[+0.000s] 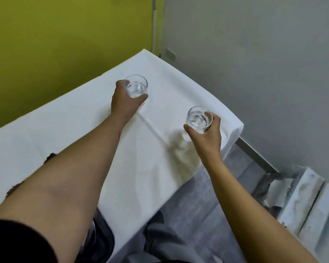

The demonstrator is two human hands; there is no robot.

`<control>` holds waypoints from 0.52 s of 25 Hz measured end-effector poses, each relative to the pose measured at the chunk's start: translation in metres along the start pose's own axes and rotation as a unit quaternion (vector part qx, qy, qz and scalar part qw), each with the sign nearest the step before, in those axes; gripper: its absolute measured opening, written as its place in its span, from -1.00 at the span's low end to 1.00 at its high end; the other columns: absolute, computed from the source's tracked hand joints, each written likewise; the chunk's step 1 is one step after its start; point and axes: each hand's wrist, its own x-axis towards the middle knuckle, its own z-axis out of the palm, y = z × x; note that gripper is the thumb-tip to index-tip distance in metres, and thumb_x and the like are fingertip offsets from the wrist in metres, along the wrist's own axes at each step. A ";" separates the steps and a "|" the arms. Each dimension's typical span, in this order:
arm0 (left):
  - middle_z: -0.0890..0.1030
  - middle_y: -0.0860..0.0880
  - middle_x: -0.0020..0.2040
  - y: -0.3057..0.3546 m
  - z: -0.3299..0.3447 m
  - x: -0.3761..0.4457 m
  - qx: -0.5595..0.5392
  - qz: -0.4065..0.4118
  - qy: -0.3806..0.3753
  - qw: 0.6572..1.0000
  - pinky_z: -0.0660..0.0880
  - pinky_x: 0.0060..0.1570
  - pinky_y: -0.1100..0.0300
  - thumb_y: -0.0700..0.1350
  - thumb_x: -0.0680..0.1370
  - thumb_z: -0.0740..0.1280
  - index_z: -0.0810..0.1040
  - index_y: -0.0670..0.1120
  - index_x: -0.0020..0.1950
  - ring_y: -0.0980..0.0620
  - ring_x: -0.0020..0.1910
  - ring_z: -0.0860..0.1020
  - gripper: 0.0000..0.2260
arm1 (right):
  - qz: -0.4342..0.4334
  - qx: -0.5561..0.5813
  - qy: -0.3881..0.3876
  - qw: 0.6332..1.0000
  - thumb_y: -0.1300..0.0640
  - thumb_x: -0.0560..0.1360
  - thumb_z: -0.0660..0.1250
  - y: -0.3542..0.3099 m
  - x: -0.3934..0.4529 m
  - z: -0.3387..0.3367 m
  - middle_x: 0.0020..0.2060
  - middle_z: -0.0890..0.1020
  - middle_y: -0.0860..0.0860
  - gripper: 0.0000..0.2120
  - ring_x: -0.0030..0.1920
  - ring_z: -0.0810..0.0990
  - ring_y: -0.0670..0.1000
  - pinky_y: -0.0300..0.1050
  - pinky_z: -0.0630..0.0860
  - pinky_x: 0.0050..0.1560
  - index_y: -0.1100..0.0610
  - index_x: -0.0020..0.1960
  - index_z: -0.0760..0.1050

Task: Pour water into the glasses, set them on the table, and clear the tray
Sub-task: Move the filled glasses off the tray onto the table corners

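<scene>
left hand [124, 100]: wrapped round the far glass [136, 86] from the near side, thumb curled across the front of it and fingers gone round the back, so it's a proper grip, not just a touch

far glass: short, clear, straight-sided tumbler, round rim, upright. Looks roughly half full of water. Its base is hidden behind the thumb, so can't say for sure whether it's sitting on the cloth

right hand [207, 135]: pinching the near glass [198, 119] up by the rim, thumb on the left side of it, fingers curled over the right side

near glass: same kind of tumbler, clear and smooth, water in it too, about half. It's ahead of the right palm and held upright. A faint shadow falls on the cloth just below it; whether it's touching down I honestly can't tell

table [74, 130]: under both hands, covered in a plain white cloth [160, 168], matte, with soft fold creases running from the left wrist out toward the right hand. The right hand is close to the cloth's right edge, the left one further in

between the hands: the two glasses are well apart, bare white cloth in the gap

beyond the left hand: flat yellow-green wall [65, 35]

right of the right hand: grey wall [264, 54], grey floor [207, 205] below the table edge
</scene>
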 end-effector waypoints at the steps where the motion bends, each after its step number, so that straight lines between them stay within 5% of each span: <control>1: 0.45 -0.03 0.35 0.000 0.005 0.008 0.002 -0.002 0.005 1.000 0.37 0.19 0.21 0.00 0.37 0.52 0.32 -0.11 0.36 -0.04 0.30 0.45 -0.35 | 0.002 -0.003 0.001 1.000 0.04 0.33 0.54 0.005 0.004 -0.001 0.14 0.49 -0.23 -0.39 0.12 0.52 -0.14 -0.34 0.41 0.05 -0.07 0.26 0.31; 13: 0.44 -0.03 0.36 -0.002 0.037 0.053 -0.010 -0.010 0.040 0.999 0.35 0.13 0.28 0.02 0.38 0.52 0.30 -0.14 0.36 -0.04 0.27 0.47 -0.34 | -0.002 -0.029 0.002 1.000 -0.04 0.29 0.54 0.030 0.024 0.001 0.15 0.52 -0.26 -0.40 0.16 0.53 -0.16 -0.12 0.49 0.17 -0.19 0.22 0.29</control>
